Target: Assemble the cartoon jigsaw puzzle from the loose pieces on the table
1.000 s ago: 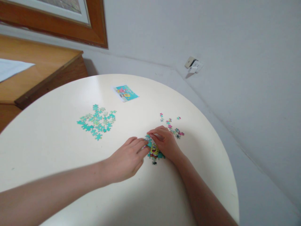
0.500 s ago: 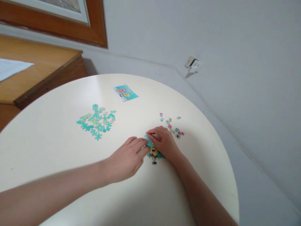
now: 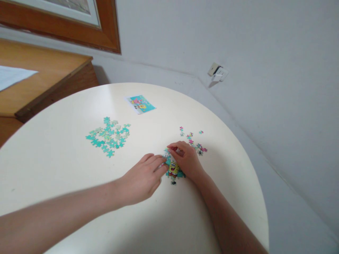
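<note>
A small joined patch of jigsaw puzzle [image 3: 173, 170], yellow figure on teal, lies on the round cream table [image 3: 66, 165]. My left hand [image 3: 143, 178] rests flat beside it, fingers stretched out with the tips pressing its left edge. My right hand [image 3: 185, 157] is curled over the patch's top, thumb and forefinger pinched together at its upper left corner; what they pinch is too small to make out. Both forearms reach in from the lower edge.
A heap of teal loose pieces [image 3: 108, 137] lies to the left. Several pink and mixed pieces [image 3: 194, 141] are scattered just beyond my right hand. A picture card [image 3: 140, 104] sits at the far side. A wooden desk [image 3: 39, 83] stands at left, a wall socket [image 3: 217, 73] behind.
My right hand's pinched fingertips have shifted a little up and left along the patch's top edge. My left hand has stayed in place.
</note>
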Demonstrator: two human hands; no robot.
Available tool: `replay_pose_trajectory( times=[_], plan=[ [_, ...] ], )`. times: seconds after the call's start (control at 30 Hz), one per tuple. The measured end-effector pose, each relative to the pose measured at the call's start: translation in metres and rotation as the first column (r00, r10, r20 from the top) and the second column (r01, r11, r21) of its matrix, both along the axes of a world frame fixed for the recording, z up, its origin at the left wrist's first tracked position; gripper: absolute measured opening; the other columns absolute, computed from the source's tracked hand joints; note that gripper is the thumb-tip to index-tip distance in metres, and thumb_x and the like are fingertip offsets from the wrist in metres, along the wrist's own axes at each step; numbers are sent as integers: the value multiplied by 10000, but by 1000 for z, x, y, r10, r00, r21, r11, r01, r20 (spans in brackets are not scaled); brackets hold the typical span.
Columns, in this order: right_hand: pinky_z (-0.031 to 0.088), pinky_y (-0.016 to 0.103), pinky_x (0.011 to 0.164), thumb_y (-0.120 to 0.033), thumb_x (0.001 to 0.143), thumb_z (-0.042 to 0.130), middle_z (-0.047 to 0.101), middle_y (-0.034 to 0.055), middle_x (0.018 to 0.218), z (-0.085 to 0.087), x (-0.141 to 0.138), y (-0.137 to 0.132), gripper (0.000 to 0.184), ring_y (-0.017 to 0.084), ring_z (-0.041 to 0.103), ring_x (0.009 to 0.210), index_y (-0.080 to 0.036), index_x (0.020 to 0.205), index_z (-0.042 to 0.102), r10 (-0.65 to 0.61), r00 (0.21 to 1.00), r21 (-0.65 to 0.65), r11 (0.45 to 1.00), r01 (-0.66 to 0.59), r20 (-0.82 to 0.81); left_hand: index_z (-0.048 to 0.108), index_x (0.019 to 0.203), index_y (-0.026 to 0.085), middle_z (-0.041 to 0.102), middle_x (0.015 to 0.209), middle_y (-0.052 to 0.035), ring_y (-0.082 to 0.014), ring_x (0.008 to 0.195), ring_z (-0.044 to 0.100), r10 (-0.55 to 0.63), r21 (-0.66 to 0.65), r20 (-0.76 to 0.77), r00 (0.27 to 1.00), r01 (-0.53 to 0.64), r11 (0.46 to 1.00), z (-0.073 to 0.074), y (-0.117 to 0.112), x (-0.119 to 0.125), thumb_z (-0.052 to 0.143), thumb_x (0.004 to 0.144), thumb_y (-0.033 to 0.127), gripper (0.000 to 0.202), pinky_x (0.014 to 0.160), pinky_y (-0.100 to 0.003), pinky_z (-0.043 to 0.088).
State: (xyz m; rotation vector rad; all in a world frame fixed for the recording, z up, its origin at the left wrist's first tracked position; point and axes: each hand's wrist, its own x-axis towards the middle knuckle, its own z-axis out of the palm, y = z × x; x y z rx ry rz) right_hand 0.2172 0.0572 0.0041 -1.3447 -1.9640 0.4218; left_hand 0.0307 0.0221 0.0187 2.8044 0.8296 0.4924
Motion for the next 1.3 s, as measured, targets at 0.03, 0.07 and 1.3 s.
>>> replay_pose_trajectory(
  times=[0.03, 0.07, 1.3],
  plan=[
    [460, 314, 714, -156, 790, 573, 683, 22, 755, -1, 2, 1, 105, 160, 604, 729, -206, 802, 665, -4, 1000, -4, 1000, 4, -20, 572, 1043, 114, 590, 1092, -136, -249, 1072, 516, -1, -2, 0, 1000, 1, 1000, 0, 0, 0, 370, 846, 79, 285, 938, -425, 417],
    [466, 311, 705, -167, 795, 567, 686, 26, 763, -1, 3, 1, 107, 161, 606, 729, -205, 803, 666, -5, 999, -10, 1000, 4, -34, 572, 1043, 114, 590, 1096, -137, -250, 1078, 515, -1, -4, -1, 1000, 1, 1000, 0, 0, 0, 372, 845, 80, 284, 942, -425, 416],
    [425, 306, 711, -105, 766, 587, 636, 6, 731, -2, 7, 3, 153, 149, 562, 727, -212, 838, 669, 61, 994, -44, 997, -57, 86, 566, 1045, 121, 582, 1100, -131, -247, 1082, 509, -1, -17, -5, 1000, 1, 1000, -1, 0, 0, 368, 850, 78, 281, 949, -421, 403]
  ],
)
